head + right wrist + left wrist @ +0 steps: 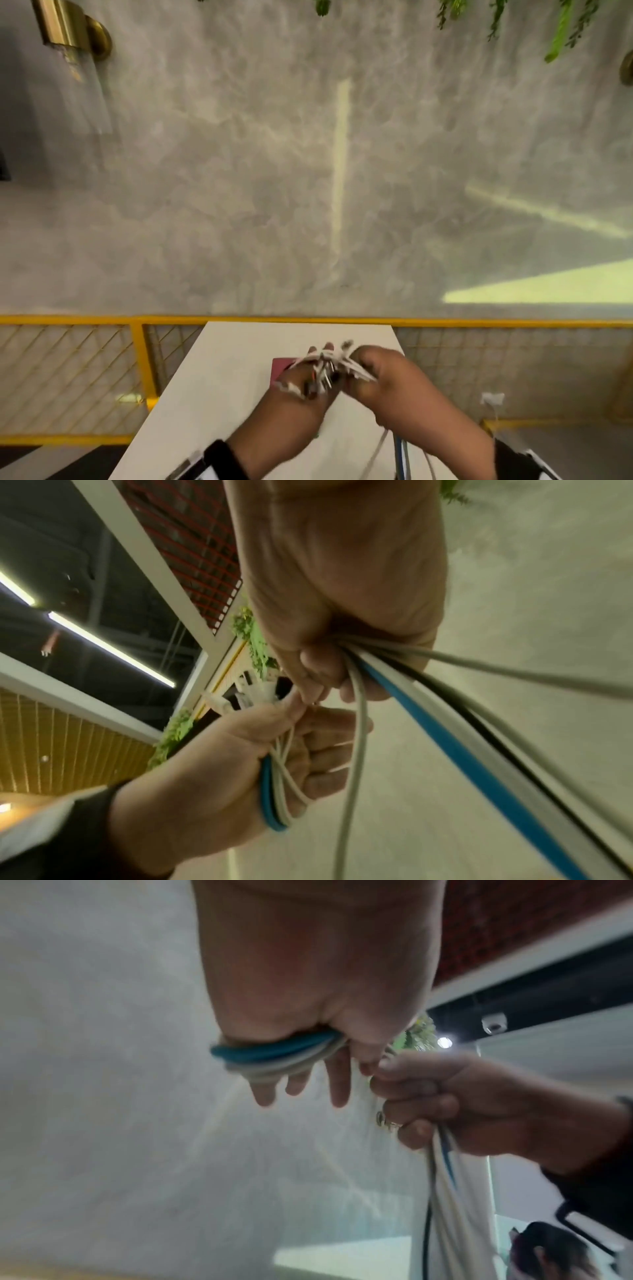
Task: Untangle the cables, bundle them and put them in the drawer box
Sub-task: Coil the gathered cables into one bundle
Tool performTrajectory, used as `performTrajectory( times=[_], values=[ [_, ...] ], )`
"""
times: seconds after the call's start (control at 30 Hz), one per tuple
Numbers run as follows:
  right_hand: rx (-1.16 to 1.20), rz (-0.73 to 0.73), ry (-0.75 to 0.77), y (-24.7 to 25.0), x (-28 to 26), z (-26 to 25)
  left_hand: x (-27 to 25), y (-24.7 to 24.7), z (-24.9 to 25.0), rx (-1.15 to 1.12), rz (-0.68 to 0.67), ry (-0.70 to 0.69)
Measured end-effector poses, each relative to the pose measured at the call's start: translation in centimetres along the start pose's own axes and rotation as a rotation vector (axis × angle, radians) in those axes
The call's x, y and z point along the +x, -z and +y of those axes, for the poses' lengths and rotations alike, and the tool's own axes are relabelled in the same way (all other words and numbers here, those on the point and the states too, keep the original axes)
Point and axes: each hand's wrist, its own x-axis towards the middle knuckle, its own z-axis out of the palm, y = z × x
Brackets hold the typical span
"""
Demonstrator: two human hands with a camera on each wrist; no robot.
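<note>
A bunch of cables (327,366), white, grey, blue and black, is held up over the white table (222,394). My left hand (305,383) has blue and white loops (274,1056) wound round its palm, and its thumb and fingers curl on them (274,785). My right hand (373,373) sits close beside it to the right, fisted round the same cables (445,737). The loose lengths (445,1191) hang down from the right fist. White connector ends (246,693) stick out above the left hand. The picture is blurred by motion. I cannot pick out a drawer box.
A flat maroon thing (280,368) lies on the table just behind my left hand. A yellow mesh railing (144,359) runs behind and beside the table, with a grey wall beyond. A white plug (492,399) lies off to the right.
</note>
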Motion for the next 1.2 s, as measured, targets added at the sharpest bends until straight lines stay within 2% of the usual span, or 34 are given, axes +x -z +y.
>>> performTrajectory(
  times=[0.07,0.17,0.27,0.4,0.5,0.57,0.63,0.73,0.83,0.9,1.0,1.13,1.2],
  values=[
    [0.08,-0.001,0.053,-0.5,-0.5,-0.4,0.1,0.4,0.3,-0.128,0.11,-0.022],
    [0.17,0.026,0.106,-1.9,-1.3,-1.5,0.7,0.4,-0.2,-0.537,-0.019,0.098],
    [0.142,0.097,0.14,-3.3,-1.7,-1.6,0.8,0.1,0.9,-0.818,-0.05,0.154],
    [-0.099,0.156,0.196,-4.6,-2.4,-1.6,1.2,-1.0,1.3,-0.823,-0.027,0.181],
    [-0.172,0.153,0.215,-5.1,-2.5,-0.8,1.3,-1.1,1.1,-0.823,-0.006,0.174],
    [-0.093,0.132,0.245,-5.2,-2.6,-0.5,1.5,-0.8,1.2,-0.879,0.007,0.135],
    [0.084,0.104,0.239,-5.3,-2.8,0.1,1.8,-0.3,1.1,-0.972,0.006,0.093],
    [0.392,0.061,0.05,-5.8,-3.2,0.9,1.9,0.8,1.9,-1.116,0.015,0.005],
    [0.566,-0.094,-0.079,-6.9,-3.7,1.3,2.1,1.8,2.2,-1.162,0.0,-0.033],
    [0.62,-0.208,-0.104,-7.2,-3.8,1.6,1.9,1.9,2.2,-1.1,-0.051,0.003],
    [0.576,-0.323,-0.103,-6.9,-3.1,2.8,0.9,1.7,1.5,-0.97,-0.152,0.073],
    [0.422,-0.4,-0.122,-6.1,-1.7,5.0,-0.4,1.8,-0.6,-0.858,-0.481,0.116],
    [0.297,-0.396,-0.083,-5.6,-1.2,5.4,-0.9,1.8,-1.5,-0.75,-0.605,0.183]
  ],
)
